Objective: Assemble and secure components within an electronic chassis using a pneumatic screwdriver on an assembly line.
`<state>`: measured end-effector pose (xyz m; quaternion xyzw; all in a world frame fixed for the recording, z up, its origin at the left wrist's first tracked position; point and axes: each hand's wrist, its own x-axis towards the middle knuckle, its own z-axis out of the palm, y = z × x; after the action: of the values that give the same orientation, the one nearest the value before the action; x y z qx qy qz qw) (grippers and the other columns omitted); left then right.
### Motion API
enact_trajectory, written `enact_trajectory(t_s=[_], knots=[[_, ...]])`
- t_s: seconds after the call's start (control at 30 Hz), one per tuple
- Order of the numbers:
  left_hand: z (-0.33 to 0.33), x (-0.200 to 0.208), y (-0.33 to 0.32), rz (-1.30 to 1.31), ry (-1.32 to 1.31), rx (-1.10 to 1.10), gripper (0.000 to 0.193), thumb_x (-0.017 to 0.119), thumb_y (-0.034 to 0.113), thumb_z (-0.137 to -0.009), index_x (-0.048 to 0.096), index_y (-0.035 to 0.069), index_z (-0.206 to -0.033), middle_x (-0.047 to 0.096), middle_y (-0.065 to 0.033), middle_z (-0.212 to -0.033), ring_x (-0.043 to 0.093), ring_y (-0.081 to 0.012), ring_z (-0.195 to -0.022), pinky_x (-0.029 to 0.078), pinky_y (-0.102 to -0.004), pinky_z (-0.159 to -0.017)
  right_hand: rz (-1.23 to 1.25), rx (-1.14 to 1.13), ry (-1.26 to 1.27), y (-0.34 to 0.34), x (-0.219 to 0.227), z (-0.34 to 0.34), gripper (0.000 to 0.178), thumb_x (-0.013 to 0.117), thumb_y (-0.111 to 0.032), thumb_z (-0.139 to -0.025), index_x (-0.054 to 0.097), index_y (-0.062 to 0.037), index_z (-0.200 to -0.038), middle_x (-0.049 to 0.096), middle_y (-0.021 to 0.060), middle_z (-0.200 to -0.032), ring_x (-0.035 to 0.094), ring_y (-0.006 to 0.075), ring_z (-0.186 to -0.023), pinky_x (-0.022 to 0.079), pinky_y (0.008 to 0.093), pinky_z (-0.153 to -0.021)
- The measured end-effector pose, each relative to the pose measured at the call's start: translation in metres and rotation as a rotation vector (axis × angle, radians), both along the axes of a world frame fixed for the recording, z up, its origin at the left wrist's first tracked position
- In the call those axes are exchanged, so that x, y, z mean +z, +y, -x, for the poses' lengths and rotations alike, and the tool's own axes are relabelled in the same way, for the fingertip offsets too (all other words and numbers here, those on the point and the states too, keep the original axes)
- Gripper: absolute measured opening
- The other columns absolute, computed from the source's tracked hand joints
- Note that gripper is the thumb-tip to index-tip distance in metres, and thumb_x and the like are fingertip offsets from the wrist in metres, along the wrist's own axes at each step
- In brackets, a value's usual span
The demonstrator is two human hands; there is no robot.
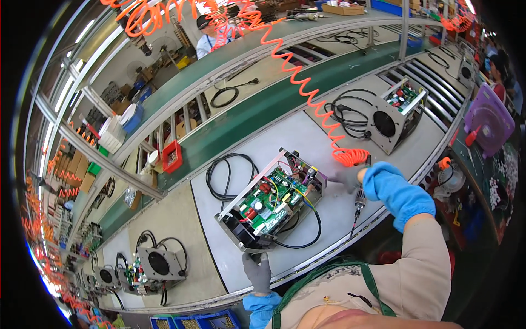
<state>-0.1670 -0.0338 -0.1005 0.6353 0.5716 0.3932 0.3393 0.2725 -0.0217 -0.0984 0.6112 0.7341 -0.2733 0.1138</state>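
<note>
Metal unit [272, 200], green circuit board [279, 204] exposed, on pale desk [335, 213]. Left hand [257, 271] partly curled at 1 near corner; can't tell if gripping. Right hand [348, 177], beyond right end, closed around screwdriver [359, 203], bit down.

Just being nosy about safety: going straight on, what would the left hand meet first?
The left hand would likely meet the near corner of the open metal unit; they may already touch.

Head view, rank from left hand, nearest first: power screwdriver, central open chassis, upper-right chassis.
1. Central open chassis: just ahead, at the left hand.
2. Power screwdriver: off to the right.
3. Upper-right chassis: right and ahead, beyond the screwdriver.
</note>
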Motion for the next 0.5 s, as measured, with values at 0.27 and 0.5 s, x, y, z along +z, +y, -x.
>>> enact_trajectory(t_s=[0.27,0.5], knots=[[-0.001,-0.018,-0.065,0.263,0.101,-0.306,0.035,0.062,0.018,-0.084,0.056,0.001,-0.114,0.062,-0.0169,-0.104,0.062,-0.0291,-0.094,0.050,-0.0372,-0.081,-0.423,0.248,-0.366,-0.084,-0.041,-0.026,0.053,0.064,-0.021,-0.077,0.050,-0.0163,-0.128,0.054,0.0091,-0.123,0.053,0.0228,-0.113,0.035,0.0419,-0.099],[0.004,-0.028,-0.072,0.103,0.387,-0.542,0.034,0.058,0.024,-0.085,0.056,0.005,-0.113,0.058,-0.0175,-0.101,0.056,-0.0363,-0.095,0.046,-0.0443,-0.081,-0.054,0.101,-0.425,-0.081,-0.016,0.030,0.041,0.066,-0.026,-0.071,0.059,-0.0083,-0.107,0.063,0.0111,-0.101,0.060,0.0266,-0.097,0.045,0.0417,-0.083]])
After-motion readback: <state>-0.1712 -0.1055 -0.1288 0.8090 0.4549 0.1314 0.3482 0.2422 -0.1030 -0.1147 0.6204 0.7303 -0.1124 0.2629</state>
